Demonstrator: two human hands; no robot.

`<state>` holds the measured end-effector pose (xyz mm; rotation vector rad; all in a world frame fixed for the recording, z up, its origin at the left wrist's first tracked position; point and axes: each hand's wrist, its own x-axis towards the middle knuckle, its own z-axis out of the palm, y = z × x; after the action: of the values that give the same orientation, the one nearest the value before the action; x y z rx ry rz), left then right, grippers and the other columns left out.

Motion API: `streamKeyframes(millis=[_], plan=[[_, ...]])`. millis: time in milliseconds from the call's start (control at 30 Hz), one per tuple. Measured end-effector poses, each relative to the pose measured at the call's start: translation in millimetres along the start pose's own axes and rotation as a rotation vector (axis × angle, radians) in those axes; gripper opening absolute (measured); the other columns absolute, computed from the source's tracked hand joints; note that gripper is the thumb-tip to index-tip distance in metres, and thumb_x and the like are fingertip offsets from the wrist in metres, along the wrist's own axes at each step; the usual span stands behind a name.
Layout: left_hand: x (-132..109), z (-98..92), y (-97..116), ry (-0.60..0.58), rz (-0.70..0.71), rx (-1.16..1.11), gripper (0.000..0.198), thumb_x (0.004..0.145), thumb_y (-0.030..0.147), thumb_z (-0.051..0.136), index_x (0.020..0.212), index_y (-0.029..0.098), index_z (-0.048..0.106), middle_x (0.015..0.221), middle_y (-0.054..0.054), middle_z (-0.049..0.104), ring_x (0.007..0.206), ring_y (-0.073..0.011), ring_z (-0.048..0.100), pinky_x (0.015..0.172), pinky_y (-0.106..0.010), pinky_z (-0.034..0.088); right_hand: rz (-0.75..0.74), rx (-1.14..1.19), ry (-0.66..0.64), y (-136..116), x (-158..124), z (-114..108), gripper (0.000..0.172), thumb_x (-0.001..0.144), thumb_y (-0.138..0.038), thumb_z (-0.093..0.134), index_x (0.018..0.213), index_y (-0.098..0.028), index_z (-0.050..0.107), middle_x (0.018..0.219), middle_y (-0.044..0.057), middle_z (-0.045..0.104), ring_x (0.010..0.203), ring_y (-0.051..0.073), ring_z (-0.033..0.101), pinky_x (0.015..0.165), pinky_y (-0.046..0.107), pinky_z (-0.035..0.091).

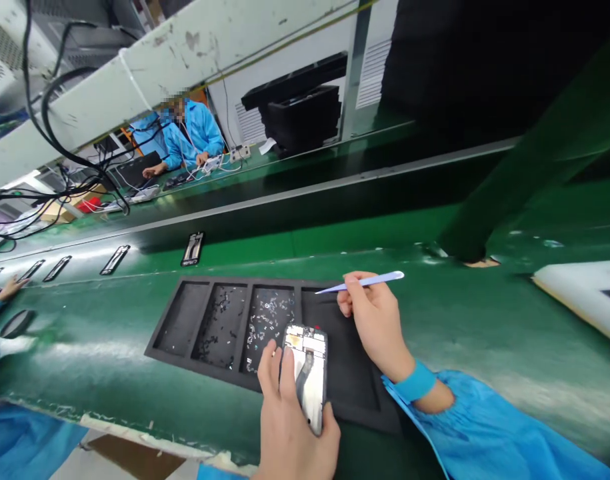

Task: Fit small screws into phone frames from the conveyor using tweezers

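Note:
My left hand point(297, 413) is closed around an opened phone body point(312, 387), fingers on its left edge and thumb on its lower right. The phone's inside faces up, with a silvery plate and a dark ribbon strip. It is held over a black foam tray point(167, 357) with several compartments. Pinched in my right hand point(372, 313) is a pair of pale lilac tweezers point(367, 281), the tip pointing left over the tray's right compartment. Tiny shiny parts point(269, 313) lie in one compartment, and small dark parts point(222, 327) in the one left of it.
Several opened phone bodies point(193, 249) lie along the green bench point(109, 373) to the far left. A co-worker's hand point(12, 288) touches one there. Beyond a low divider, a person in blue point(195, 133) sits at another bench. A dark post point(505, 180) rises at right, near a white object point(585, 287).

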<state>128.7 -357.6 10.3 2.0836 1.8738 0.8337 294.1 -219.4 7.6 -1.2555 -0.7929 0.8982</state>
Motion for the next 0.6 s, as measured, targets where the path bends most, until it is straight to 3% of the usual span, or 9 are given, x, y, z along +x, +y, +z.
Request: streamKeyframes(millis=[67,133,200,267,367,433,533,600], plan=[[19,-9.4,-5,0.009,-0.054,-0.071,0.093,0.078,0.012,0.06,0.157,0.03,0.014,0.158,-0.016,0.024,0.133,-0.0326,0.054,0.092,-0.041,0.061,0.001,-0.016,-0.006,2,0,-1,0.041,0.089,-0.06,0.063,0.095,-0.02,0.057,0.066,-0.001,0.062,0.053,0.012,0.056,0.05,0.025,0.048],[54,-24.8,-13,0.001,-0.038,-0.136,0.099,0.077,0.015,0.063,0.158,0.031,0.009,0.157,-0.015,0.023,0.133,-0.0305,0.055,0.1,-0.042,0.057,0.001,-0.05,-0.034,3,1,-1,0.044,0.088,-0.062,0.064,0.096,-0.019,0.061,0.072,0.003,0.066,0.059,0.015,0.062,0.057,0.028,0.054],[104,-38.0,-22,-0.029,0.026,-0.137,0.102,0.076,0.016,0.066,0.159,0.031,0.007,0.155,-0.014,0.025,0.134,-0.0311,0.053,0.106,-0.045,0.053,-0.001,-0.101,-0.099,4,1,-1,0.046,0.086,-0.063,0.066,0.094,-0.017,0.065,0.077,0.006,0.07,0.066,0.018,0.067,0.064,0.031,0.058],[166,-39.8,-30,-0.076,0.05,-0.082,0.102,0.072,0.013,0.068,0.158,0.033,0.017,0.151,-0.012,0.03,0.127,-0.0306,0.058,0.105,-0.045,0.053,0.003,-0.16,-0.187,3,0,-2,0.046,0.083,-0.062,0.07,0.09,-0.017,0.07,0.082,0.009,0.074,0.072,0.021,0.071,0.069,0.035,0.06],[259,-14.4,-44,-0.085,0.033,-0.055,0.102,0.071,0.008,0.068,0.158,0.033,0.019,0.152,-0.014,0.027,0.118,-0.0305,0.063,0.102,-0.045,0.053,-0.012,-0.262,-0.303,1,-2,-2,0.038,0.082,-0.056,0.074,0.089,-0.019,0.076,0.092,0.009,0.078,0.082,0.026,0.075,0.079,0.039,0.062],[306,14.7,-54,-0.088,0.003,-0.04,0.1,0.073,0.009,0.069,0.158,0.029,0.019,0.153,-0.017,0.025,0.115,-0.0318,0.065,0.099,-0.044,0.055,-0.143,-0.364,-0.376,0,-4,-3,0.027,0.086,-0.047,0.072,0.093,-0.022,0.079,0.098,0.007,0.079,0.09,0.027,0.075,0.085,0.04,0.062],[347,57.3,-68,-0.091,-0.051,-0.017,0.099,0.078,0.011,0.068,0.159,0.022,0.013,0.156,-0.024,0.018,0.109,-0.0314,0.068,0.095,-0.042,0.054,-0.49,-0.49,-0.431,1,-8,-2,0.016,0.094,-0.029,0.066,0.105,-0.024,0.078,0.104,0.004,0.079,0.095,0.023,0.076,0.09,0.037,0.064],[358,76.4,-74,-0.102,-0.062,0.004,0.097,0.081,0.013,0.068,0.159,0.02,0.011,0.158,-0.028,0.013,0.106,-0.0305,0.069,0.095,-0.042,0.053,-0.644,-0.519,-0.465,1,-11,-1,0.023,0.096,-0.019,0.064,0.116,-0.024,0.073,0.111,0.003,0.078,0.099,0.021,0.076,0.095,0.035,0.064]])
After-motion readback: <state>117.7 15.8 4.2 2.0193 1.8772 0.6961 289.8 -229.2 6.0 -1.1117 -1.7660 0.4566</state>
